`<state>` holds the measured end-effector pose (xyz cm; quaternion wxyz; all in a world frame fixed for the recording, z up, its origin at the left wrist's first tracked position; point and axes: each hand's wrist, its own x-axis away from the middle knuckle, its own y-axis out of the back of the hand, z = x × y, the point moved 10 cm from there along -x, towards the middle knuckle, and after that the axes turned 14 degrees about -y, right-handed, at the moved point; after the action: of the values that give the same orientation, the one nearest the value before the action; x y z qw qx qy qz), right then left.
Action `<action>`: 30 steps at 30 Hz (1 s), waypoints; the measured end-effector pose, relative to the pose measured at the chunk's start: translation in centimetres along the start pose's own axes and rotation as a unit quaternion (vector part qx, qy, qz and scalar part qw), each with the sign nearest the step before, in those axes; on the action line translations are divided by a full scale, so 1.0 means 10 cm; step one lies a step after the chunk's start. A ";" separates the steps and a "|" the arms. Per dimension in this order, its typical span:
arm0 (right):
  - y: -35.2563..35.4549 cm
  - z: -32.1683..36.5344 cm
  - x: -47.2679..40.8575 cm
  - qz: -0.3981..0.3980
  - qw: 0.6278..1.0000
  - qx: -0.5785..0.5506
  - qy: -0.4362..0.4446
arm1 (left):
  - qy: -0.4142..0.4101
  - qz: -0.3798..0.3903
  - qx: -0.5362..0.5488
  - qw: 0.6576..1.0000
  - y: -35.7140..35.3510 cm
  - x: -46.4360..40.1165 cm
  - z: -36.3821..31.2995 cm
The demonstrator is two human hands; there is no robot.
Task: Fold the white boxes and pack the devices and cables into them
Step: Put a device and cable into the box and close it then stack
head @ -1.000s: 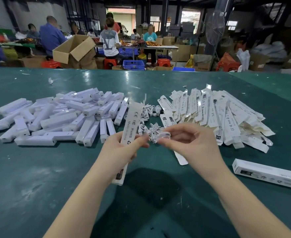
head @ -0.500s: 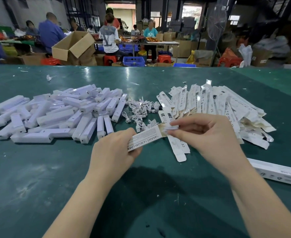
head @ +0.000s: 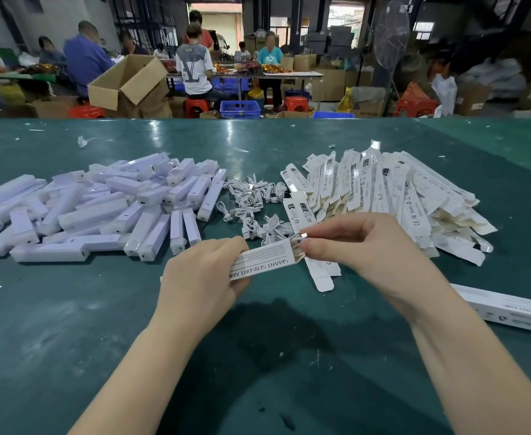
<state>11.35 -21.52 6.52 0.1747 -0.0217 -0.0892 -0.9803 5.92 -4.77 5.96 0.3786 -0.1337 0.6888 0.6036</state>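
L hand (head: 200,277) gripped slim printed card box (head: 262,262); R hand (head: 364,246) pinched coiled white cable (head: 298,243) at box's open end.

A dark green tabletop (head: 69,324) carries a heap of white devices (head: 101,208) on the left, a tangle of white cables (head: 251,199) in the middle and a pile of flat white boxes (head: 383,196) on the right. One folded box (head: 509,309) lies apart at the right edge. Small white scraps (head: 83,141) dot the far surface.
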 end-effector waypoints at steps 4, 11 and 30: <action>-0.01 -0.03 -0.02 -0.024 1.000 0.012 0.001 | -0.006 -0.004 -0.006 1.000 0.00 -0.01 -0.03; -0.17 -0.05 -0.01 0.029 0.993 0.112 0.009 | 0.018 0.007 -0.006 1.000 -0.04 0.02 0.04; -0.14 0.07 0.05 -0.071 0.989 0.017 0.132 | 0.086 -0.003 0.020 0.996 -0.05 0.06 0.15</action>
<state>10.38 -20.24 7.03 0.1149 0.1173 -0.0830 -0.9829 6.37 -3.27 5.24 0.3223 -0.1791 0.7304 0.5750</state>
